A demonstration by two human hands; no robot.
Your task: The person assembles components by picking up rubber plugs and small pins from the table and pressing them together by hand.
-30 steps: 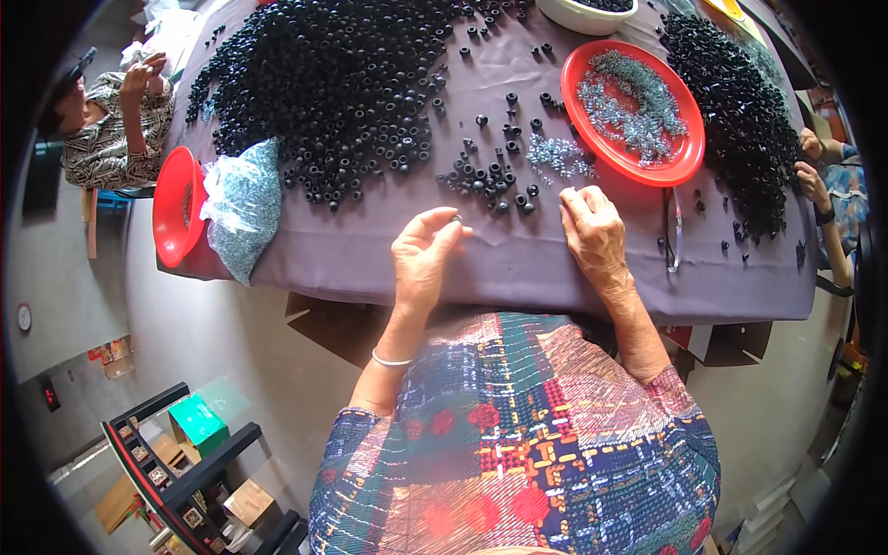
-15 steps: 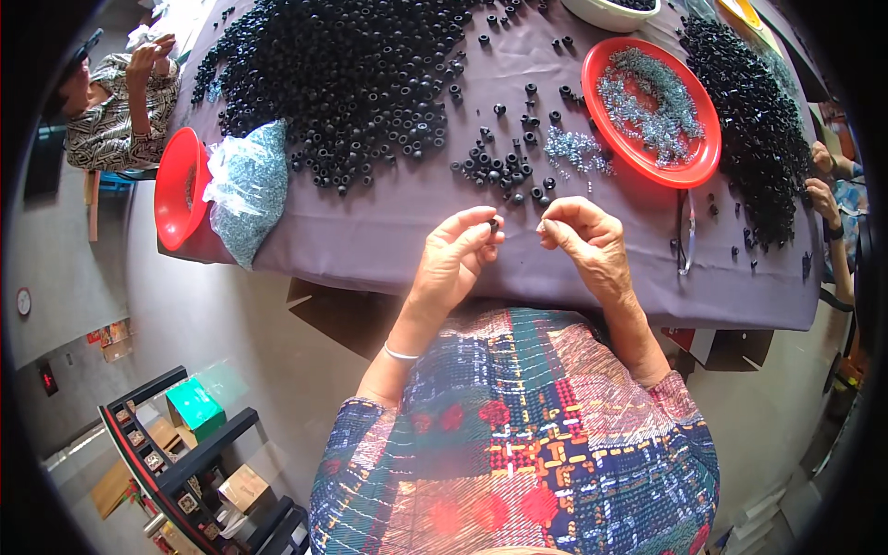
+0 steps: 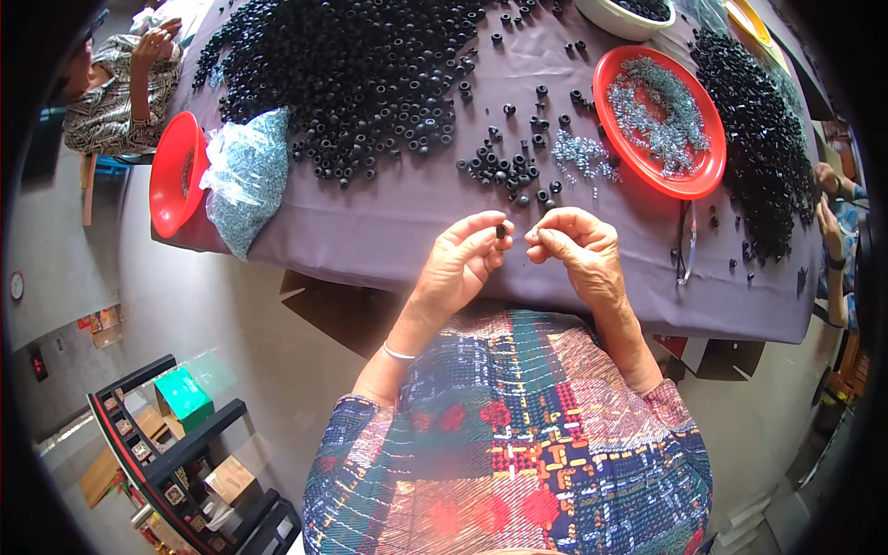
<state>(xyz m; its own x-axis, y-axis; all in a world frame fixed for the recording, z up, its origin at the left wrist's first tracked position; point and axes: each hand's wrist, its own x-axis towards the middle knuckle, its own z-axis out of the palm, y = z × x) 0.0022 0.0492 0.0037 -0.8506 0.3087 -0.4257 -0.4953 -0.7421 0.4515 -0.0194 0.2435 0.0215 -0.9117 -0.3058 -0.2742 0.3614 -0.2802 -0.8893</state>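
Note:
Between the thumb and fingers of my left hand point(image 3: 462, 259) sits a small black cap point(image 3: 501, 231), its round hollow end turned toward my right hand. My right hand point(image 3: 583, 252) is pinched just beside it, a small gap apart; the tiny thing at its fingertips is too small to make out. Both hands are over the near edge of the table. Just beyond them lies a loose group of black caps point(image 3: 504, 171), and to its right a small heap of silvery metal pieces point(image 3: 583, 155).
A red plate point(image 3: 710, 174) of silvery pieces lies on the purple cloth point(image 3: 370, 217). A big pile of black caps point(image 3: 342, 83) spreads behind. At left are a plastic bag point(image 3: 248, 180) and red bowl point(image 3: 166, 199); at right, a black heap point(image 3: 754, 139). Other people sit at both sides.
My right hand has come slightly closer to the left. The black cap now shows more of its hollow end. The whole view has shifted a little.

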